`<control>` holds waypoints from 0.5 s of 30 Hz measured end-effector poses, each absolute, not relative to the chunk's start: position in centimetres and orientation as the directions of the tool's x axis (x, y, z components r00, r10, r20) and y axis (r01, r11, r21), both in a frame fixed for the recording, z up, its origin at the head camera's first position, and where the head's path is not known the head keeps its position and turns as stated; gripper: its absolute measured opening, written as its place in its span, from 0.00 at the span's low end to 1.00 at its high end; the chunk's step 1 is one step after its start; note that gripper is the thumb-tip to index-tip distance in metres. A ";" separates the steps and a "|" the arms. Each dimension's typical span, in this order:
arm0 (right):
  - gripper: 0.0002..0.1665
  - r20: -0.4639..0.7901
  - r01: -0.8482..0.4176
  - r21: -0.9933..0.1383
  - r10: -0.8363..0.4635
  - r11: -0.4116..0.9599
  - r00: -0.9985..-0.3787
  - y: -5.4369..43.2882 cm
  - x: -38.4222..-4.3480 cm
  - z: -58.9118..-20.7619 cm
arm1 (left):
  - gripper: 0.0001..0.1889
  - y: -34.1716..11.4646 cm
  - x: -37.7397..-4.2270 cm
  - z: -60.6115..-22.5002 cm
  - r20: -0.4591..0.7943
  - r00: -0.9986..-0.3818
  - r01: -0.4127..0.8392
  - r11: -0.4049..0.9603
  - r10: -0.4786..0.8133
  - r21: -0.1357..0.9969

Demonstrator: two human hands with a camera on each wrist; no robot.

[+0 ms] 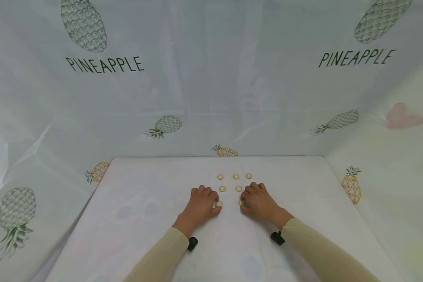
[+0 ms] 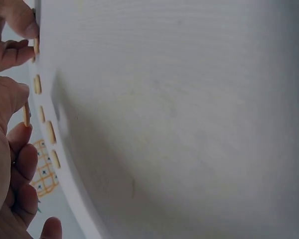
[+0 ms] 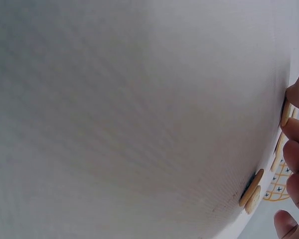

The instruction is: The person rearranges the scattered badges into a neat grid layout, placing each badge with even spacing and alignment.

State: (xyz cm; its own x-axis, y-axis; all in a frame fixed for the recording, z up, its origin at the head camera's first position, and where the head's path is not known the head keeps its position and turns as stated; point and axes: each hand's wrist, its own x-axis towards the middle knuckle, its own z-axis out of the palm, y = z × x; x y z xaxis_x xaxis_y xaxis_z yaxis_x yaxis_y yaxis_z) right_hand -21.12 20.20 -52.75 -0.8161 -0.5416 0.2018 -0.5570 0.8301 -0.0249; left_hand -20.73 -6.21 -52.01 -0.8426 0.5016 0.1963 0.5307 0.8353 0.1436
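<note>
My left hand [image 1: 201, 205] pinches a small, pale yellow, biscuit-like disc [image 1: 219, 204] between thumb and forefinger. In the left wrist view that disc [image 2: 26, 114] is held on edge between the fingertips. To the right, my right hand [image 1: 259, 203] grips a similar disc [image 1: 241, 203] by its edges, its thumb and forefinger on opposite sides. The right wrist view shows this disc [image 3: 286, 112] low over or touching the white surface; I cannot tell which. Just beyond the hands lie two more discs, a left one [image 1: 222, 188] and a right one [image 1: 238, 188].
Farther back, a row holds a left disc [image 1: 220, 177], a middle disc [image 1: 235, 176] and a right disc [image 1: 248, 176]. All lie flat on a white-covered table [image 1: 144, 235]. Pineapple-printed cloth [image 1: 211, 90] hangs behind and along both sides.
</note>
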 end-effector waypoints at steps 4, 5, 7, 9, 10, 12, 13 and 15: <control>0.13 0.209 -0.562 -0.011 -0.548 0.827 -0.810 20.3 -21.2 -52.9 | 0.12 -5.4 -21.2 -52.3 0.178 -0.848 0.525 0.839 0.500 0.141; 0.13 0.210 -0.564 -0.010 -0.549 0.826 -0.809 20.3 -21.2 -52.9 | 0.12 -5.3 -21.3 -52.4 0.171 -0.850 0.521 0.841 0.498 0.143; 0.13 0.213 -0.564 -0.008 -0.550 0.826 -0.808 20.3 -21.3 -53.0 | 0.12 -5.0 -21.5 -52.5 0.155 -0.855 0.516 0.844 0.496 0.146; 0.13 0.213 -0.565 -0.009 -0.550 0.825 -0.807 20.3 -21.3 -53.0 | 0.12 -4.8 -21.6 -52.7 0.145 -0.856 0.515 0.844 0.496 0.148; 0.13 0.214 -0.566 -0.008 -0.551 0.825 -0.807 20.3 -21.3 -53.0 | 0.12 -4.7 -21.7 -52.8 0.137 -0.856 0.515 0.844 0.498 0.154; 0.13 0.222 -0.567 -0.007 -0.552 0.824 -0.804 20.4 -21.2 -53.1 | 0.12 -4.6 -21.8 -52.9 0.117 -0.859 0.511 0.844 0.498 0.164; 0.13 0.225 -0.567 -0.005 -0.551 0.824 -0.803 20.4 -21.2 -53.1 | 0.12 -4.5 -21.9 -52.9 0.104 -0.861 0.508 0.844 0.498 0.170; 0.13 0.224 -0.565 -0.004 -0.550 0.825 -0.805 20.5 -21.2 -53.1 | 0.12 -4.4 -21.9 -52.9 0.083 -0.865 0.501 0.845 0.495 0.186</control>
